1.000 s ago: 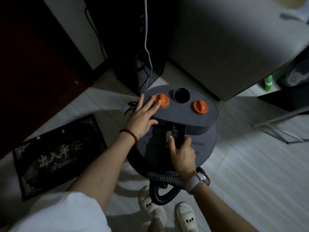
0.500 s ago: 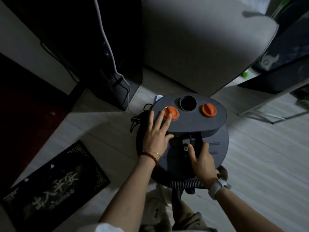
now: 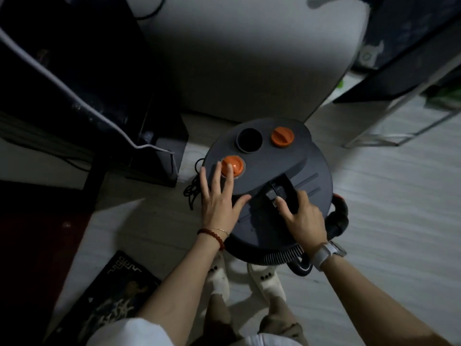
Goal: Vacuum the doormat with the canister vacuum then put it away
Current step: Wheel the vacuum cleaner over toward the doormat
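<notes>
Currently doormat [image 3: 109,300] lies on floor at lower left; left hand [image 3: 219,203] flat, fingers spread on canister vacuum [image 3: 287,166] lid, fingertips on orange knob [image 3: 232,165]; right hand [image 3: 301,216] curled around black handle [image 3: 284,191]; hose [image 3: 336,221] loops at right.

The canister vacuum [image 3: 287,176] is hemmed behind by a grey wall [image 3: 249,71] and left by a dark cabinet [image 3: 87,83]; bare floor [image 3: 386,196] is left open rightward.

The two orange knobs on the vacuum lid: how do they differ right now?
The near orange round knob has the left hand resting on it, fingers straight; the far orange round knob is untouched. The near one sits left of the open black port, the far one right. Both share colour and a raised central ridge on the grey vacuum lid.
</notes>
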Motion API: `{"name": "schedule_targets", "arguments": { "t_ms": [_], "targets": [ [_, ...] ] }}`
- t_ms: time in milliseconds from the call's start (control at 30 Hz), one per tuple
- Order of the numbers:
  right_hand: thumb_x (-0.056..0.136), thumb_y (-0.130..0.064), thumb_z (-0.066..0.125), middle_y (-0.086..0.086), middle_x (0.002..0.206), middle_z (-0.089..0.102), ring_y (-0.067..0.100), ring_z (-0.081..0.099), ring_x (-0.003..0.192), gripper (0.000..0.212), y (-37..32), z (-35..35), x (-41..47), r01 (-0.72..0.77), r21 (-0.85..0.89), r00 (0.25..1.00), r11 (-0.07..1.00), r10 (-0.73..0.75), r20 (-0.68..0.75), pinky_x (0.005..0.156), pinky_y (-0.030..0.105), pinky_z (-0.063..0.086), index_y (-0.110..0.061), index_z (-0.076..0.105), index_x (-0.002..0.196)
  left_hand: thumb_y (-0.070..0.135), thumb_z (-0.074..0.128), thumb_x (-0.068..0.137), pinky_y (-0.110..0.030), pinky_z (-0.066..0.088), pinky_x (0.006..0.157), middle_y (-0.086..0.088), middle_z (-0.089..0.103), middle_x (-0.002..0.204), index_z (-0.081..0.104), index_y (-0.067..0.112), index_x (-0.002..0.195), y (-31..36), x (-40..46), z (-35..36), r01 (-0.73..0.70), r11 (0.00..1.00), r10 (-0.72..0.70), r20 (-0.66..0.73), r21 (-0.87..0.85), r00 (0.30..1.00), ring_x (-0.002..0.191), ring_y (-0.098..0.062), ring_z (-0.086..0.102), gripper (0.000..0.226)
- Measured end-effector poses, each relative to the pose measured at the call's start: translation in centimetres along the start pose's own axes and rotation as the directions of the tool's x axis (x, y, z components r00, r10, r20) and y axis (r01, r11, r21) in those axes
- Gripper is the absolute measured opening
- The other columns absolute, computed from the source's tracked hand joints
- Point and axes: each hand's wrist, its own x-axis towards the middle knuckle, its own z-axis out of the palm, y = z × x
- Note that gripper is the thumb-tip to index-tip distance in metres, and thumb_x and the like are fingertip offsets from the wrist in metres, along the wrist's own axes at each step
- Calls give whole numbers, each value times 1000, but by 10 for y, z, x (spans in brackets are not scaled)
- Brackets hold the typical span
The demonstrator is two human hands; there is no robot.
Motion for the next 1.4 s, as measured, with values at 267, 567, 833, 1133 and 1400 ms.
{"name": "schedule_targets", "arguments": {
  "t_ms": [267,567,833,1133,1400],
  "targets": [
    [86,-48,50,20,91,68,42,63,83,43,41,-10,-42,-206,150,973,967,219,-76,64,47,50,-12,46,107,58,33,78,-51,17,102,-4,15,148,18,21,143,34,5,18,-291,957,285,174,7,942,135,-37,4,76],
    [89,-34,53,26,91,65,46,60,85,27,82,-43,-20,-349,261,910,900,392,-134,62,43,43,-13,36,90,61,37,77,-51,46,92,-11,39,146,20,19,144,106,44,40,-411,911,360,404,44,841,137,-37,18,81],
    [90,-44,47,26,89,65,47,59,84,38,58,-56,71,-270,231,922,935,320,-217,69,49,48,-7,40,95,48,44,92,-43,21,114,5,-12,157,-6,25,148,129,143,23,-324,944,260,455,66,851,142,-26,-22,79],
    [90,-44,48,25,89,65,47,60,83,43,49,-59,96,-230,206,923,951,281,-264,69,51,48,-3,43,104,45,45,92,-40,27,111,7,-14,157,-5,26,148,131,171,21,-309,950,263,437,37,860,141,-22,-24,77],
    [92,-43,45,15,128,48,39,51,112,51,42,-54,98,-281,196,910,940,325,-257,87,49,44,-11,37,131,43,49,91,-44,17,117,4,-4,158,3,30,148,125,165,8,-236,967,255,421,-96,871,144,-17,-15,74]
  ]
}}
